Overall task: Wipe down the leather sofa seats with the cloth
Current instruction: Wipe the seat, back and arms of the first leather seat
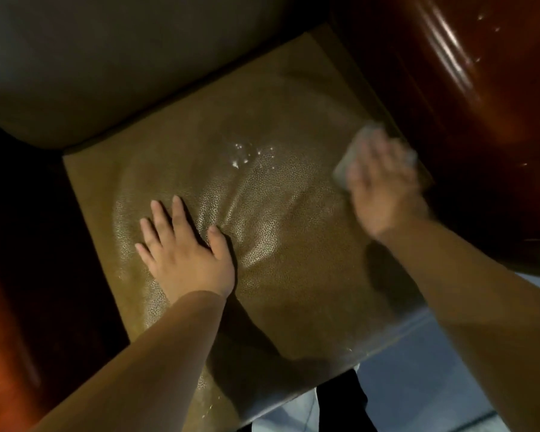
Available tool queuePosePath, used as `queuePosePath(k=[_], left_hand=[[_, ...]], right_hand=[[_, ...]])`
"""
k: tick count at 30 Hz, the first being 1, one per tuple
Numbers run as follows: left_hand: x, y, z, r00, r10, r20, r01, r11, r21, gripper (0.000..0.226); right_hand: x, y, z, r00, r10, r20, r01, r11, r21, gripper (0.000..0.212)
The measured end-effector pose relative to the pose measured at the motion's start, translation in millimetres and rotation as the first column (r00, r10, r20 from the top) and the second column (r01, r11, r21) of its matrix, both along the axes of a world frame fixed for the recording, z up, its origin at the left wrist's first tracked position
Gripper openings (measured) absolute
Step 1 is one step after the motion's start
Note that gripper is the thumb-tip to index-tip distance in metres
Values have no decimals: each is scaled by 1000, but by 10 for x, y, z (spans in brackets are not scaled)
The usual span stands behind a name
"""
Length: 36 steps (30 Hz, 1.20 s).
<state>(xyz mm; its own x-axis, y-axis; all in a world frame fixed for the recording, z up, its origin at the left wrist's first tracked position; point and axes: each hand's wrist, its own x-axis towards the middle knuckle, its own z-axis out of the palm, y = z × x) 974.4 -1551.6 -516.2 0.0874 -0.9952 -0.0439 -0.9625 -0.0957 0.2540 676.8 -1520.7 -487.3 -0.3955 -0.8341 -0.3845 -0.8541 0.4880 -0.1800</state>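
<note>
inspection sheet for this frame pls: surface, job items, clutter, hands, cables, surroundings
Surface: brown pebbled leather seat, creased near the middle, with a patch of wet droplets toward the back.
Job's things: pale cloth at the seat's right edge, blurred, under the right hand.
Clutter: nothing seen.
Hands: left hand flat on the seat, fingers spread, holding nothing; right hand on the cloth, too blurred to tell its grip.
Cables: nothing seen.
Surroundings: glossy reddish wooden armrest on the right, grey backrest behind, pale tiled floor in front.
</note>
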Motion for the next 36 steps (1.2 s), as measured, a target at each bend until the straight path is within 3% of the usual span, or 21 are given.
queuePosePath(k=[1, 2, 4, 6, 8, 9, 11, 13, 15, 16, 18, 21, 23, 25, 27, 28, 30, 32, 33, 34, 36], left_hand=[[0, 3, -15, 1000, 1, 3, -1, 1000, -9, 74], [6, 2, -22, 1000, 2, 8, -2, 1000, -15, 74], [12, -3, -33, 1000, -2, 17, 2, 1000, -14, 74], [19, -7, -42, 1000, -5, 21, 5, 1000, -10, 74], [24, -10, -53, 1000, -3, 15, 3, 1000, -14, 74], [22, -6, -60, 1000, -4, 10, 4, 1000, -15, 74], [16, -3, -73, 1000, -7, 7, 7, 1000, -16, 74], [15, -5, -81, 1000, -4, 9, 4, 1000, -10, 75], [20, -3, -65, 1000, -4, 9, 4, 1000, -6, 75], [16, -4, -48, 1000, -7, 7, 7, 1000, -2, 75], [7, -9, -14, 1000, -8, 1, 8, 1000, 10, 75], [23, -11, 7, 1000, -9, 11, 9, 1000, 24, 75], [25, -13, -11, 1000, -9, 13, 9, 1000, 30, 76], [24, -8, -21, 1000, -8, 23, 7, 999, 32, 75], [26, -12, 7, 1000, -19, 25, 17, 998, 58, 76], [28, -20, 40, 1000, -24, 20, 22, 997, 78, 77], [38, -40, 129, 999, -28, -16, 30, 992, 125, 76], [68, -57, 223, 997, -26, -67, 37, 987, 156, 72], [94, -88, 259, 996, -22, -91, 36, 987, 159, 70], [124, -147, 286, 994, -16, -110, 32, 989, 147, 68], [185, -360, 296, 993, -7, -118, 17, 996, 88, 61]], right_hand=[[-5, -75, 40, 982, -183, 42, 181, 983, 28, 80], [119, -108, 93, 979, -201, 20, 200, 979, 48, 82], [526, -7, 106, 988, 145, -59, -145, 989, -1, 88], [859, 181, 132, 806, 592, 14, -588, 804, -88, 87], [766, 186, 117, 589, 807, 49, -802, 591, -87, 84], [587, 94, 69, 562, 827, 10, -825, 561, -72, 82], [208, -154, -25, 764, 641, -76, -645, 763, -54, 84], [-109, -391, -35, 990, 125, -60, -127, 991, -38, 83], [47, -484, 18, 991, -117, -62, 119, 993, 22, 83], [271, -441, -4, 993, -59, -102, 60, 998, 12, 85], [769, -277, 16, 957, 281, -69, -286, 956, -64, 84], [970, -70, 64, 682, 731, 5, -728, 680, -88, 80], [669, -196, 21, 748, 660, -71, -663, 745, -76, 77], [402, -344, 14, 968, 244, -57, -249, 965, -83, 75], [465, -500, 95, 998, -70, -7, 70, 998, -7, 77], [647, -511, 125, 998, -34, -45, 34, 999, 15, 78], [1072, -402, 120, 932, 358, -56, -360, 932, -37, 74], [1268, -284, 165, 699, 715, 15, -712, 697, -87, 65], [1208, -345, 154, 632, 775, -15, -772, 627, -107, 63], [1081, -475, 117, 676, 734, -68, -736, 667, -111, 63], [794, -795, 52, 911, 403, -87, -409, 910, -67, 61]])
